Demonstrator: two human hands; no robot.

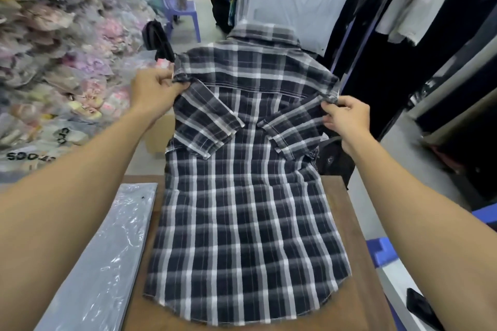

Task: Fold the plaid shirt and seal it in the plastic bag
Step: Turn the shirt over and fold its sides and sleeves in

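A black-and-white plaid shirt [247,196] lies back-side up on a wooden table [347,223], its collar hanging past the far edge. Both short sleeves are folded inward across the back. My left hand [154,91] pinches the shirt's left shoulder edge. My right hand [343,115] pinches the right shoulder edge. A clear plastic bag [105,258] lies flat on the table to the left of the shirt, apart from both hands.
Piles of bagged goods [53,62] fill the left side. Hanging clothes [403,8] line the right. A purple plastic chair [180,8] and a seated person stand ahead. A dark phone [422,309] lies at the lower right, near a blue crate [382,252].
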